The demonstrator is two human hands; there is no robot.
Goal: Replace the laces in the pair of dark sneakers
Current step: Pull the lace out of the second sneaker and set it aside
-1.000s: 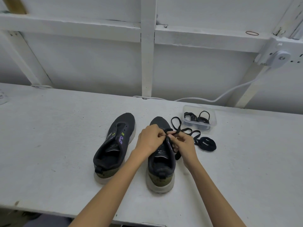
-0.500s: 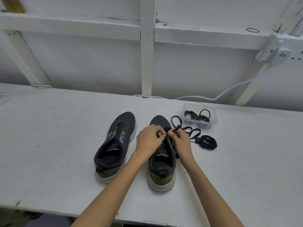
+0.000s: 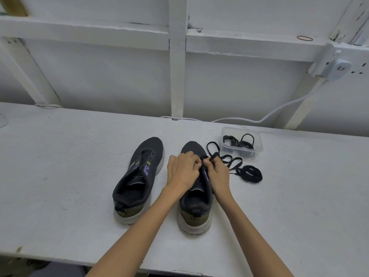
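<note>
Left hand [image 3: 182, 172] and right hand [image 3: 218, 176] pinch the black lace [image 3: 214, 156] at the right sneaker's [image 3: 194, 214] front eyelets; next, probably, draw it through.

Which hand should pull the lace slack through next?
Right, probably. The right hand pinches the flat black lace, whose slack trails off on its side of the right dark sneaker; the left hand sits across it.

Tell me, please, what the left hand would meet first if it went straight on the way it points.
Likely the flat black lace pinched by the right hand, then that hand itself; depth is unclear.
</note>
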